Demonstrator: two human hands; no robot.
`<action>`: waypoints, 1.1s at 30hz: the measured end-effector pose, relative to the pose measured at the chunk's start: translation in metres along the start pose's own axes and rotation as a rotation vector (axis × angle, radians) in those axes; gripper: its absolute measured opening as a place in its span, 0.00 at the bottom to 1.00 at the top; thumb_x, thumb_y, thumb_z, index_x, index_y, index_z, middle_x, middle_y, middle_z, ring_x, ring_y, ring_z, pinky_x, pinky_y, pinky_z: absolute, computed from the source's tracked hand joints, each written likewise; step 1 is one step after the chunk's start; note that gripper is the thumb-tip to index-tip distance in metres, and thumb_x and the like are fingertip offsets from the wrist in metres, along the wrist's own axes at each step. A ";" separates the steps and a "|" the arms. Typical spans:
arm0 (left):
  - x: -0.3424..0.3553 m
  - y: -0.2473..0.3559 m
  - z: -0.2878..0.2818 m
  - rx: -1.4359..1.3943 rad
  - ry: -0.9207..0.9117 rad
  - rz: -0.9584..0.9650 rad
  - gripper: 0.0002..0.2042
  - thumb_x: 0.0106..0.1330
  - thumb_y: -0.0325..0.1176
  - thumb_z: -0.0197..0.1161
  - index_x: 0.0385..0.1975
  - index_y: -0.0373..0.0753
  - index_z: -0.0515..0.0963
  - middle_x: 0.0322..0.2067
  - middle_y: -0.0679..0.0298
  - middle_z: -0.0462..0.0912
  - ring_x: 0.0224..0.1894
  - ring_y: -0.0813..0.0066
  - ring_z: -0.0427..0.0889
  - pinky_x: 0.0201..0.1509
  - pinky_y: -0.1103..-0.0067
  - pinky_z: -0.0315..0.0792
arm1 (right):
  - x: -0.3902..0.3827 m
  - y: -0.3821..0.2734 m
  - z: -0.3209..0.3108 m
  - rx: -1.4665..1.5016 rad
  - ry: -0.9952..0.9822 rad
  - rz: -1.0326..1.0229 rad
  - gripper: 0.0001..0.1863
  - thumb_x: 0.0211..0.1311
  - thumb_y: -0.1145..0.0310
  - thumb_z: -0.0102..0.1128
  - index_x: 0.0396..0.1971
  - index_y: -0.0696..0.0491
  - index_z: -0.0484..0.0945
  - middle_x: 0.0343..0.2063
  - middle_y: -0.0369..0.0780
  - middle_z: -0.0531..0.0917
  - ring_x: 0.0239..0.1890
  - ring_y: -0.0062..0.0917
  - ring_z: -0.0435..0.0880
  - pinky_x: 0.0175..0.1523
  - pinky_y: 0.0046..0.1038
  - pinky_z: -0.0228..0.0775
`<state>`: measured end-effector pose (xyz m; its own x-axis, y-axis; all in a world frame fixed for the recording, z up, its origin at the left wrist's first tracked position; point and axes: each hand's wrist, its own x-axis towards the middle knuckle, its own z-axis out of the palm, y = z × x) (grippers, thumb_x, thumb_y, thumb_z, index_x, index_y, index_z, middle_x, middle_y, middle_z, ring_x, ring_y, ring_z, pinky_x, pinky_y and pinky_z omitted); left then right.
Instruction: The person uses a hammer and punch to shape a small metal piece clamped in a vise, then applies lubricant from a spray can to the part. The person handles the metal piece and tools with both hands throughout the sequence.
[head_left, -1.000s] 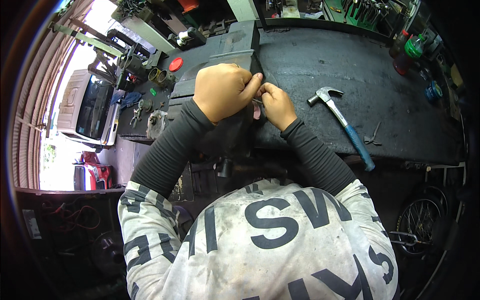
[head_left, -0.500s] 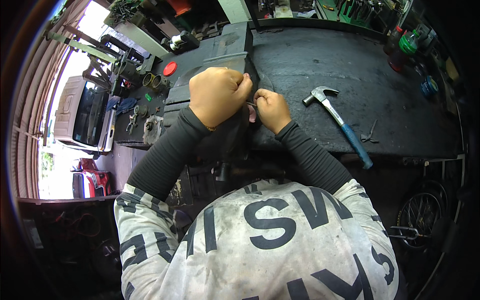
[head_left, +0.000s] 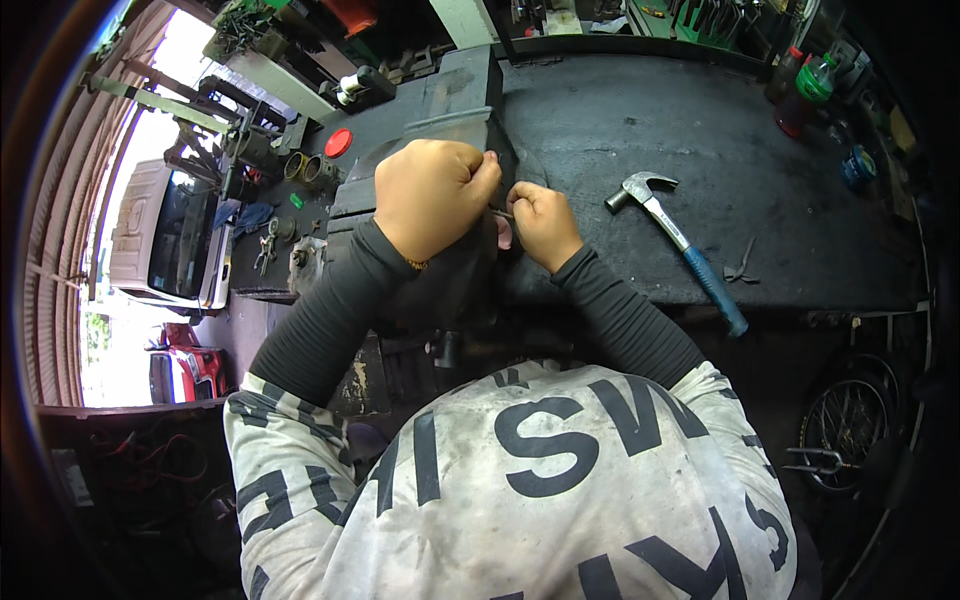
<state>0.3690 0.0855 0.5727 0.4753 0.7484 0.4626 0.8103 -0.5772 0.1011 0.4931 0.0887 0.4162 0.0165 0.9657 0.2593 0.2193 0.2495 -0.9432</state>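
A large dark bench vise (head_left: 455, 125) stands on the bench in front of me. My left hand (head_left: 435, 198) is closed in a fist over its jaws, the thumb on the right side; whatever the fist holds is hidden. Just to the right, my right hand (head_left: 545, 225) pinches a thin rod-like piece (head_left: 502, 213) that reaches toward the left fist. Its far end is out of sight. Below that piece a small pink bit (head_left: 504, 234) shows at the vise's side. Right of my hands lies a claw hammer (head_left: 690, 252) with a blue grip.
The black workbench (head_left: 600, 110) carries a small dark scrap (head_left: 740, 262) beyond the hammer. Bottles (head_left: 805, 95) and a blue-labelled tin (head_left: 858, 170) stand at the far right. To the left are a red lid (head_left: 338, 142), round metal cups (head_left: 318, 170) and small parts.
Both hands keep their closed grips in nearly the same place. The left fist has shifted very slightly; the view has moved a little.
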 end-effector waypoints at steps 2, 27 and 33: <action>0.000 -0.003 0.002 -0.019 0.015 0.046 0.17 0.60 0.39 0.60 0.13 0.36 0.75 0.13 0.53 0.70 0.17 0.53 0.71 0.20 0.68 0.63 | 0.001 0.002 0.001 -0.014 0.002 -0.020 0.12 0.54 0.68 0.44 0.26 0.58 0.78 0.24 0.50 0.81 0.28 0.44 0.81 0.34 0.39 0.71; -0.564 -0.032 0.132 -0.675 -0.499 -1.309 0.23 0.68 0.44 0.54 0.54 0.32 0.66 0.42 0.57 0.77 0.45 0.67 0.75 0.52 0.74 0.69 | -0.123 0.047 -0.003 0.513 -0.451 0.602 0.08 0.63 0.71 0.50 0.40 0.56 0.72 0.28 0.37 0.77 0.28 0.17 0.77 0.31 0.17 0.68; -0.510 0.012 0.072 -1.099 -0.737 -1.381 0.20 0.70 0.44 0.52 0.48 0.30 0.75 0.45 0.56 0.79 0.48 0.69 0.76 0.56 0.75 0.67 | -0.169 0.066 0.018 -0.095 -0.561 0.199 0.18 0.54 0.72 0.59 0.46 0.58 0.73 0.41 0.45 0.79 0.49 0.35 0.79 0.54 0.30 0.69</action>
<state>0.1610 -0.2798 0.2740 0.0528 0.6007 -0.7977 0.2943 0.7540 0.5873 0.4875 -0.0567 0.3065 -0.4458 0.8902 -0.0937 0.3517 0.0780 -0.9329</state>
